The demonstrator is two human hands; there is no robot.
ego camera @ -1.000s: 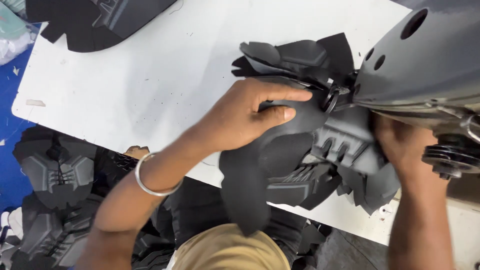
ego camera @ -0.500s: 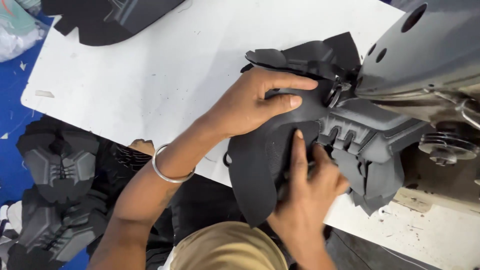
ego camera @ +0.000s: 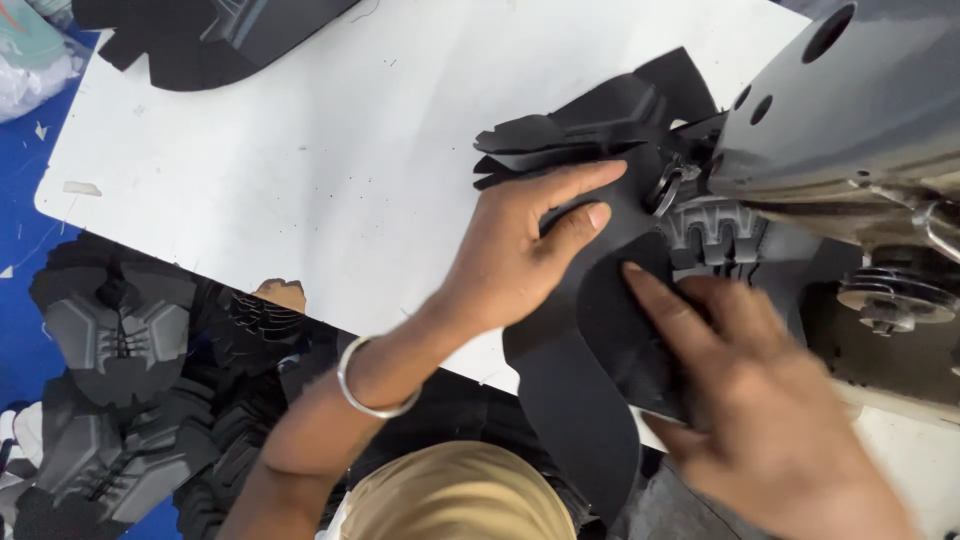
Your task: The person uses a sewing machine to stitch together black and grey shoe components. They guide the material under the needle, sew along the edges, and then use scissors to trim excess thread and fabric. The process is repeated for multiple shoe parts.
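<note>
My left hand (ego camera: 520, 250) lies flat on a black shoe upper piece (ego camera: 590, 390), fingers stretched toward the needle area of a grey sewing machine (ego camera: 850, 110). My right hand (ego camera: 760, 400), blurred, presses on the same black piece just below the machine's foot (ego camera: 675, 185). The piece hangs over the front edge of the white table (ego camera: 300, 170). A stack of black cut pieces (ego camera: 590, 120) lies behind my left fingers, beside the machine.
Several grey and black shoe uppers (ego camera: 120, 330) are piled on the blue floor at the lower left. More black pieces (ego camera: 210, 35) lie at the table's far left corner. The machine's handwheel (ego camera: 895, 295) is at the right.
My right hand has slid up and to the right along the black piece, closer to the machine. My left hand has stayed on the piece, fingers stretched further forward.
</note>
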